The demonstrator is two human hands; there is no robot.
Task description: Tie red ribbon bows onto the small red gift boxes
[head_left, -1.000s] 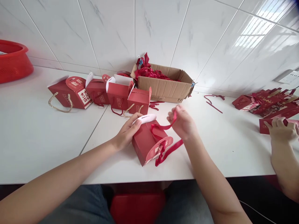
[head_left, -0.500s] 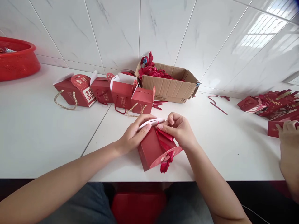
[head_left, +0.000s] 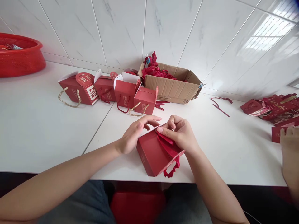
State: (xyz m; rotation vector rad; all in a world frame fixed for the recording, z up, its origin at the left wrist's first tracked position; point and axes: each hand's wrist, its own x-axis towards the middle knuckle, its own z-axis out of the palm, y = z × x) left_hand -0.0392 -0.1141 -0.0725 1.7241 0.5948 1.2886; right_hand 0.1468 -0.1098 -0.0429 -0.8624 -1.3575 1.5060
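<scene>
A red gift box (head_left: 151, 152) sits tilted near the table's front edge, between my hands. My right hand (head_left: 179, 130) pinches a dark red ribbon (head_left: 169, 146) against the box's far flap, thumb on top. The ribbon runs over the box, and its crinkled end hangs by the near flap. At the box's far left corner, my left hand (head_left: 137, 130) has its fingers apart and reaching over the flap's edge, gripping nothing.
Several red boxes with rope handles (head_left: 79, 88) stand behind, beside a cardboard box (head_left: 173, 90) of red ribbons. A red basket (head_left: 21, 59) is at the far left. Loose cords (head_left: 220, 107) lie right. Another person's hand (head_left: 289, 149) touches red boxes (head_left: 280, 109) at the far right.
My left hand has let go of the box's flap and its fingers have spread. The box has turned and tipped slightly, and its ribbon end has shifted right. The view has shifted a little.
</scene>
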